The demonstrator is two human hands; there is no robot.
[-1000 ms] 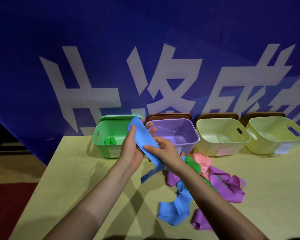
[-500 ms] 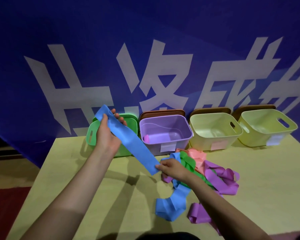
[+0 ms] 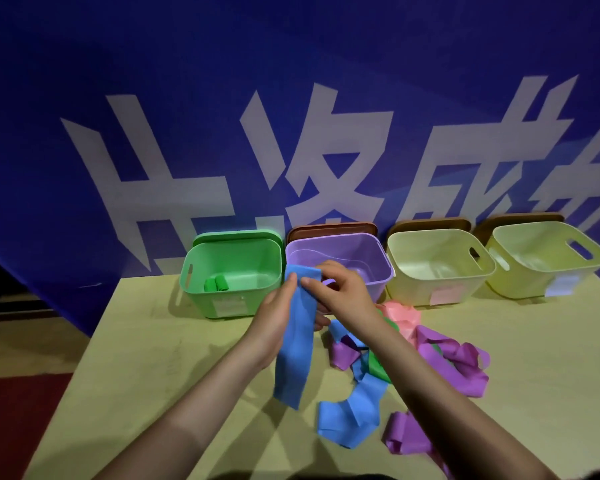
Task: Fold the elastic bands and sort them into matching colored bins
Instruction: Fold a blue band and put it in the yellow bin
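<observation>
Both hands meet at the top of a blue elastic band (image 3: 297, 337) held above the bench (image 3: 160, 358) — the left hand (image 3: 278, 320) gripping it with thumb on the front, the right hand (image 3: 340, 292) pinching the upper edge, apparently so the two ends can be brought together for a fold. The rest of the band hangs straight down between the forearms, its lower end just above the bench, which likely keeps the strip flat and free of twists. To the right lies the unsorted pile: a second blue band (image 3: 354, 414), purple bands (image 3: 458, 365), a green band (image 3: 378, 368) and a pink band (image 3: 400, 317), tangled together. Behind stand four open bins in a row — a green bin (image 3: 194, 268) holding rolled green bands (image 3: 217, 284), a purple bin (image 3: 378, 258) and two pale yellow bins (image 3: 440, 296) (image 3: 520, 292); no blue bin is visible, though one pale bin carries a bluish label.
</observation>
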